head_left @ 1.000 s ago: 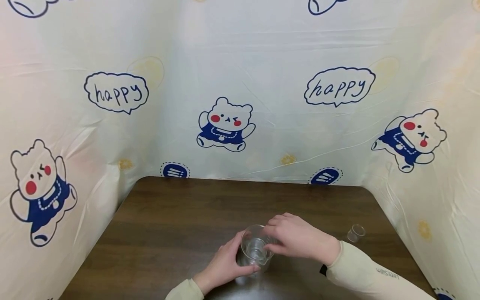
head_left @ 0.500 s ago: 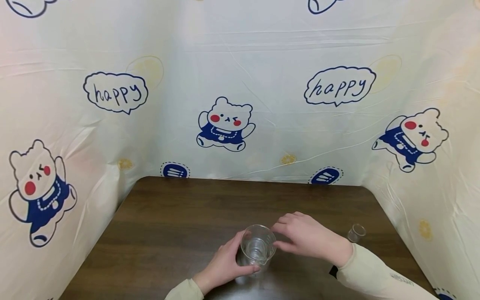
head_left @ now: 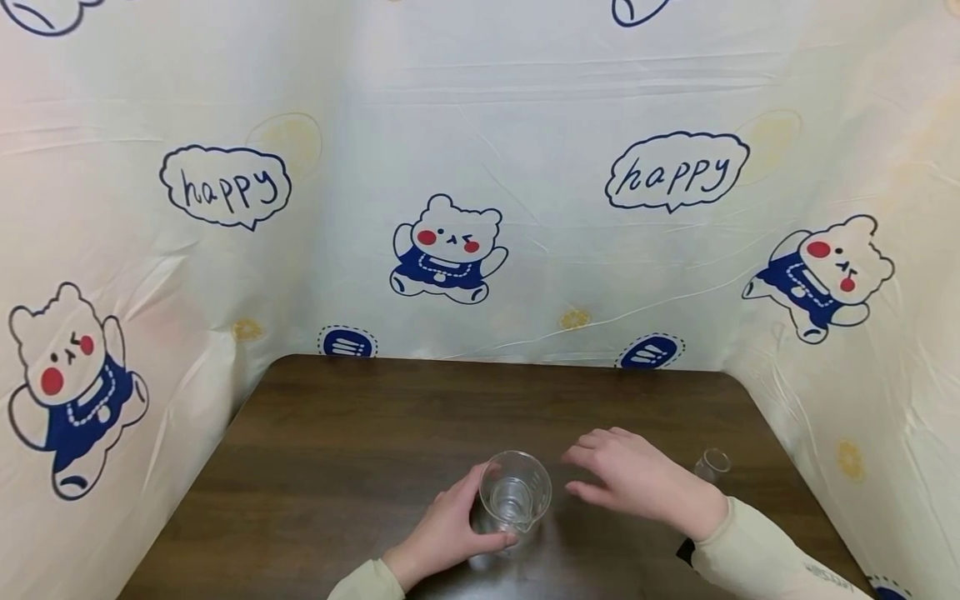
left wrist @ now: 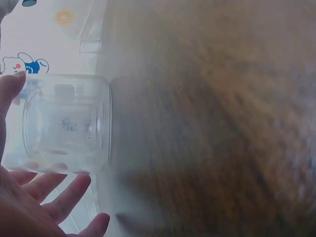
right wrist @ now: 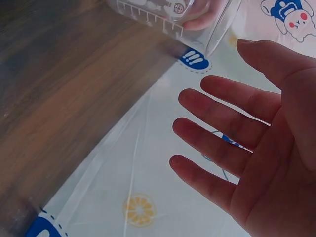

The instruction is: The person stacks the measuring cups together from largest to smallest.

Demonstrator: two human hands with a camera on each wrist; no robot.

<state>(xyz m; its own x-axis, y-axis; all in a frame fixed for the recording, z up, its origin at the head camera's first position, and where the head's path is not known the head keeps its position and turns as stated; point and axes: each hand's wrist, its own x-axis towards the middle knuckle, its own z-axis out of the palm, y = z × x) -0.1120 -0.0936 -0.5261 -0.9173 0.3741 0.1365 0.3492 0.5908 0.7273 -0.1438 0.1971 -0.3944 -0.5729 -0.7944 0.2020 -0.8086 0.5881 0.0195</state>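
Right hand [head_left: 637, 479] has drawn farther from the large glass beaker [head_left: 542, 492], empty, fingers extended; left hand [head_left: 450, 521] grasps this beaker, 1 smaller glass vessel [head_left: 513, 500] nested within that grip.

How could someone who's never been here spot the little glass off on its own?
Start with the brown table and follow it to its right side. In the head view, just past the wrist of the right hand, sits the small clear glass. Unlike the bigger glass gripped by the left hand, no hand holds it.
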